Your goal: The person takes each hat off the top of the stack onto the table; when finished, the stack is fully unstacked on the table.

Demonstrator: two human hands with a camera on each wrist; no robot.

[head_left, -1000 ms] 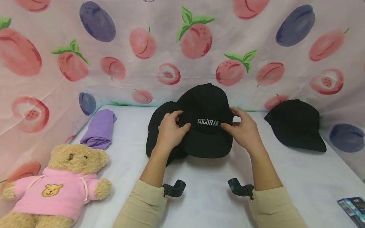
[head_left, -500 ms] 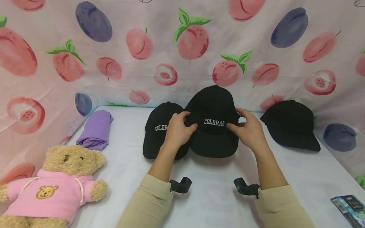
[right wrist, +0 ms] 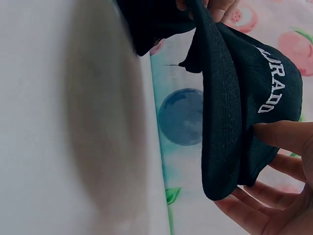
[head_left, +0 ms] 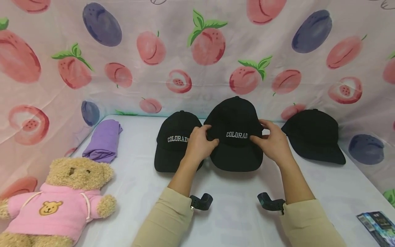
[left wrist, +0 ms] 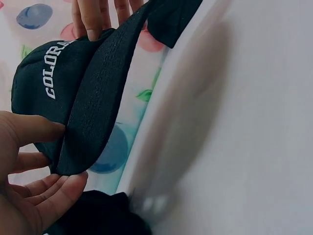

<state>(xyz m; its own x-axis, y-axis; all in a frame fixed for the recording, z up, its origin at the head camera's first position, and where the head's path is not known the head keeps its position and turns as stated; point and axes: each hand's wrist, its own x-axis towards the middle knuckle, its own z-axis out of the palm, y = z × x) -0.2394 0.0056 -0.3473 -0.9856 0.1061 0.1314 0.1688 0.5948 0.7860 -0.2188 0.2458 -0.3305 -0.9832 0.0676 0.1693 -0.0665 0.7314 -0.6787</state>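
- Pinching opposite sides of the middle cap [head_left: 236,145] — left hand [head_left: 200,144], right hand [head_left: 274,141], equally near.
- Cap: between them, upright, raised near the back edge of the table [head_left: 232,224], brim [head_left: 237,160] foremost.

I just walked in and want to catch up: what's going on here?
A person's left hand and right hand grip opposite sides of a black fabric cap with white lettering, holding it above the white tabletop. A second black cap with white lettering sits to its left, partly hidden by the left hand. A black cap with no lettering in sight rests to the right; a folded purple cloth lies at far left.
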